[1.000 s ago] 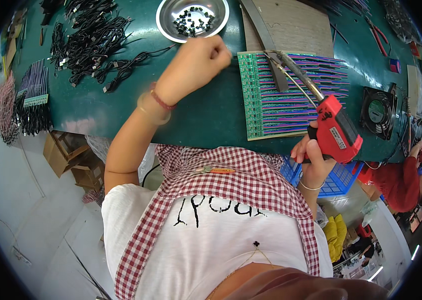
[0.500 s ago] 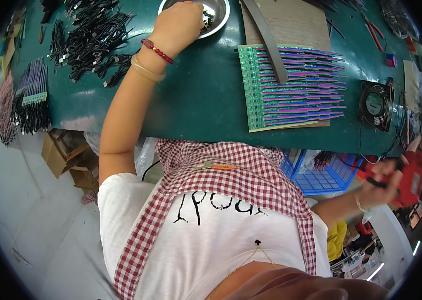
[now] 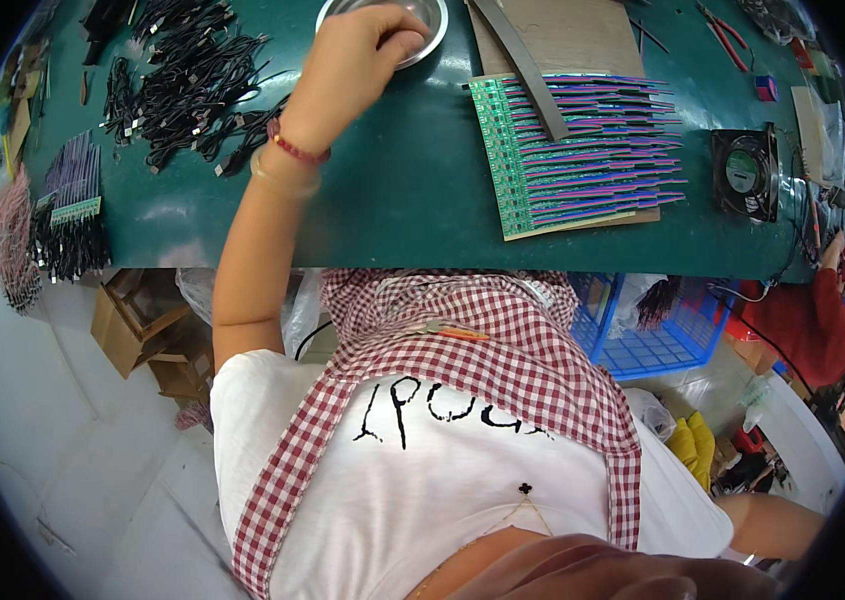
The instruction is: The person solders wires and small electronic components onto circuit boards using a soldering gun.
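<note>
My left hand (image 3: 361, 55) is over the near rim of a small metal bowl (image 3: 440, 40) at the top of the view. Its thumb and fingers curl together over the bowl, and what is between them, if anything, I cannot make out. The hand covers much of the bowl's inside. A red bead bracelet and a pale bangle are on that wrist. Only my right forearm (image 3: 773, 525) shows at the lower right; the right hand is out of view.
Green circuit boards (image 3: 503, 160) with coloured wires lie under a grey metal bar (image 3: 523, 70) on the green table. Black cables (image 3: 188, 90) are heaped at left. A fan (image 3: 746, 172) and red-handled pliers (image 3: 728, 40) are at right. A blue crate (image 3: 658, 355) stands below the table edge.
My left hand has drawn back slightly from inside the bowl. My right hand has swung from beside the table down and out of view. The whole view has shifted a little.
</note>
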